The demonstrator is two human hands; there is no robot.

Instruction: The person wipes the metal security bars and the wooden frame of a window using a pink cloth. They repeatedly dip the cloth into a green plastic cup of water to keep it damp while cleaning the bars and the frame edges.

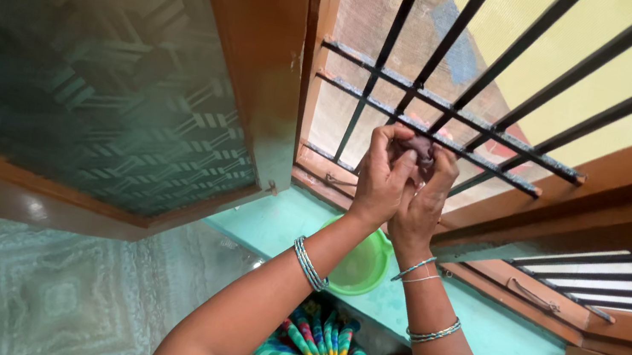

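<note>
1. Wooden window frame (266,65) is filling most of the view; its frosted patterned glass shutter (87,50) is standing swung open on the left.
2. Black metal grille (471,84) is spanning the opening, with slanted bars crossed by a pair of rails; yellow wall showing behind it.
3. Turquoise sill (495,339) is running below the frame, sitting under both forearms.
4. A second grilled section (627,280) is showing at the right edge, partly cut off.
5. Green plastic bowl (361,268) is sitting on the sill, just below the wrists, partly hidden by the left forearm.
6. Left hand (384,172) is raised to the lower rail, fingers curled and clenched onto a dark cloth (421,148).
7. Right hand (427,193) is pressing against the left one, fingers also closed on the same cloth.
8. The cloth is bunched small between both hands, sitting right at the lower cross rail; can't tell if it's touching the bar or just in front of it.
9. Metal bangles (309,263) are sitting on both wrists.
</note>
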